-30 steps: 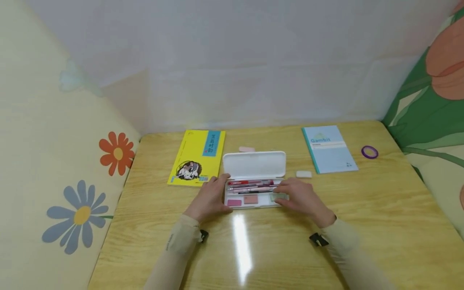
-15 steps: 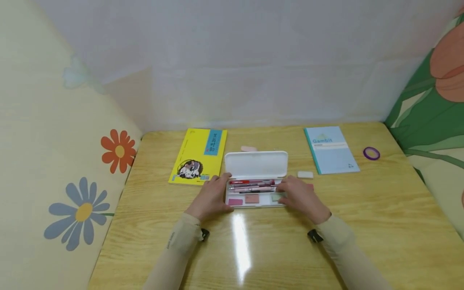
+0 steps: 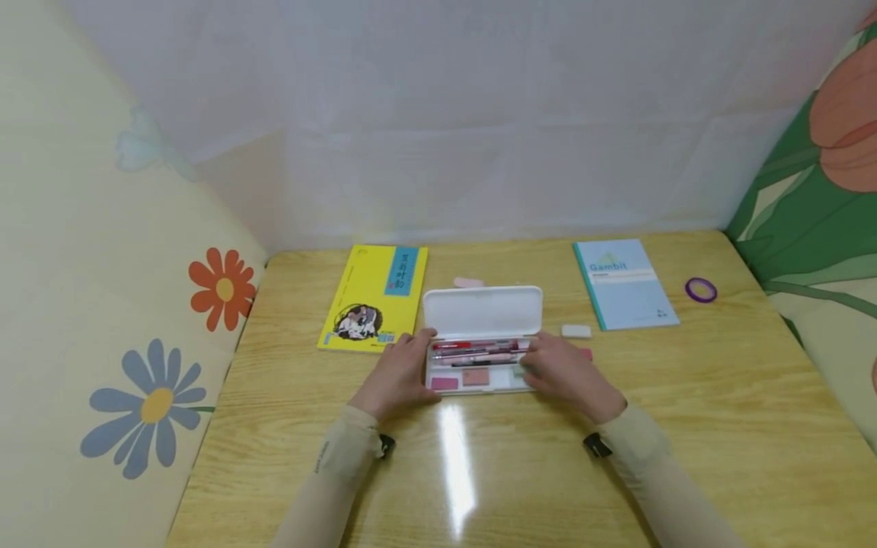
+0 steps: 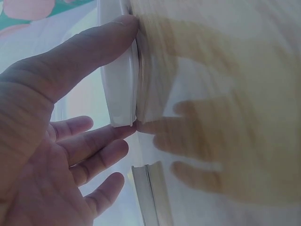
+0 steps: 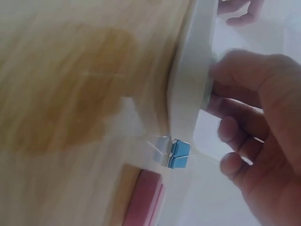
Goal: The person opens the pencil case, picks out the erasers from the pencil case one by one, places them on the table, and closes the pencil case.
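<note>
An open white pencil case stands on the table in the head view, its lid raised at the back. Several pens fill its rear section; a magenta eraser and a salmon eraser lie along the front. My left hand holds the case's left end, thumb at the front corner; in the left wrist view the thumb lies along its side wall. My right hand pinches a pale green eraser at the case's right end, mostly covered by the fingers.
Beside the right hand are a white eraser, a red block and a blue binder clip. A pink eraser lies behind the lid. A yellow book stands left, a blue notebook and purple tape roll right.
The right hand has shifted slightly right and its thumb and fingers have drawn closer together over the green eraser. The red block has come into sight behind it. The left hand stays put.
</note>
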A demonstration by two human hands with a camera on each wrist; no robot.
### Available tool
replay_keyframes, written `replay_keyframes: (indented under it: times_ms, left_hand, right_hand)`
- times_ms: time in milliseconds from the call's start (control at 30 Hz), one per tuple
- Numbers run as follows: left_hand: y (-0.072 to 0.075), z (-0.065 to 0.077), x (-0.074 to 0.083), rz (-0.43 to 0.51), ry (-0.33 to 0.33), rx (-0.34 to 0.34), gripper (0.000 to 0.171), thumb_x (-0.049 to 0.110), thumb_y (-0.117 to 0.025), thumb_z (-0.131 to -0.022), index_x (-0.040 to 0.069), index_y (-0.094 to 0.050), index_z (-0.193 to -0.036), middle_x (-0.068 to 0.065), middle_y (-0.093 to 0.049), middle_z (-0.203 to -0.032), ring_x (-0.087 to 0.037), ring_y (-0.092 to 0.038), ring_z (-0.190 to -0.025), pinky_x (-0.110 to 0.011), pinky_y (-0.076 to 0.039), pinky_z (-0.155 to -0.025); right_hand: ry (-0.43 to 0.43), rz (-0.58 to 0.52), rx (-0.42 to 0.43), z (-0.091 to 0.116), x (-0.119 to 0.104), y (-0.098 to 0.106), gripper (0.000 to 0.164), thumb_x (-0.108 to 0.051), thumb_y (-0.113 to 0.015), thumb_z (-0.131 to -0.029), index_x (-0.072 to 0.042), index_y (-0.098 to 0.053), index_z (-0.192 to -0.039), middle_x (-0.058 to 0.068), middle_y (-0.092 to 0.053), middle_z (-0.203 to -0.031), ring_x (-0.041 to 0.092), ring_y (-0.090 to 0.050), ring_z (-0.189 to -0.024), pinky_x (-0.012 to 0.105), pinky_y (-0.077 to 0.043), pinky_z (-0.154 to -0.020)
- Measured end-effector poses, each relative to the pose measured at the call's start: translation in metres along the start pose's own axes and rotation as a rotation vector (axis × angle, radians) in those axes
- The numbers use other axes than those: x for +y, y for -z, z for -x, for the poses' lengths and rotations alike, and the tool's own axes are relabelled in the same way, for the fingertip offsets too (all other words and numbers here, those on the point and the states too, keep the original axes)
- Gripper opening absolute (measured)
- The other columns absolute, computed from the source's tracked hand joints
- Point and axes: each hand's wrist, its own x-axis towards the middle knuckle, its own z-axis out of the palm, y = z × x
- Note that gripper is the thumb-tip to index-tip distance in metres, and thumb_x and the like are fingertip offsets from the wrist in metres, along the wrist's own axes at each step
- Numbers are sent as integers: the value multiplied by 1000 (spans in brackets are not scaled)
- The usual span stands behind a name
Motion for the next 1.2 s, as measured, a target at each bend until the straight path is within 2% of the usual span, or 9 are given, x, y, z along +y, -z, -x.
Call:
replay_keyframes:
  times_ms: [100, 167, 267, 400, 533, 733, 967, 1200]
  left_hand:
    - [-1, -1, 1, 2, -1, -2, 106, 29, -98, -61, 13, -40, -149, -14, -61, -133, -30, -56, -117, -46, -45, -105]
    - [-3, -2, 2, 3, -4, -2, 107, 29, -98, -61, 12, -40, -149, -14, -61, -133, -30, -56, -118, -46, -44, -105]
    - [-4, -3, 3, 2, -10, -3, 107, 29, -97, -61, 11, -40, -149, -15, -61, -133, -31, -56, -118, -46, -44, -105]
    - [-5, -4, 5, 1, -10, -6, 107, 29, -97, -61, 11, -39, -150, -16, -60, -133, -31, -56, -118, -46, -45, -105]
    - [-5, -5, 6, -2, -4, -9, 107, 30, -97, -62, 11, -39, -150, -16, -59, -134, -31, -55, -118, -46, -45, -105]
    - [-5, -7, 7, -1, -6, -18, 107, 32, -97, -63, 11, -39, -150, -16, -59, -135, -30, -55, -118, -46, -45, -106]
    - [-4, -6, 3, -6, -8, -2, 107, 31, -98, -62, 10, -39, -150, -16, -61, -134, -31, -54, -117, -48, -46, -105]
    - [-4, -6, -5, -2, 0, 6, 109, 32, -97, -62, 11, -37, -151, -15, -60, -138, -33, -54, -120, -50, -45, -105]
  right_hand:
    - [45, 13, 54, 4, 3, -2, 11, -3, -71, -78, -12, -72, -74, -2, -64, -73, 14, -56, -73, 28, -49, -68]
    - [46, 21, 68, 6, 4, -2, 10, -3, -70, -78, -12, -72, -76, -2, -65, -74, 15, -58, -74, 29, -49, -69]
    - [-16, 16, 77, 10, 5, 0, 6, -7, -71, -81, -10, -74, -84, 0, -70, -80, 17, -61, -78, 32, -53, -71]
    - [-136, 0, 97, 18, 8, 8, 8, -12, -73, -86, -9, -75, -93, 2, -71, -83, 17, -59, -74, 34, -52, -66]
    - [-170, -19, 136, 30, 13, 17, 10, -16, -77, -88, -10, -76, -95, 1, -72, -83, 16, -56, -74, 34, -48, -69]
    - [-161, -24, 179, 52, 22, 24, 22, -15, -84, -81, -10, -77, -101, 4, -76, -96, 20, -63, -86, 37, -50, -78]
    - [-152, -56, 267, 77, 26, 27, 28, -10, -89, -72, -11, -79, -98, 3, -77, -92, 18, -60, -82, 35, -47, -73]
    - [-249, -50, 204, 96, 28, 32, 25, -10, -89, -73, -14, -79, -96, 0, -76, -91, 16, -59, -84, 34, -46, -73]
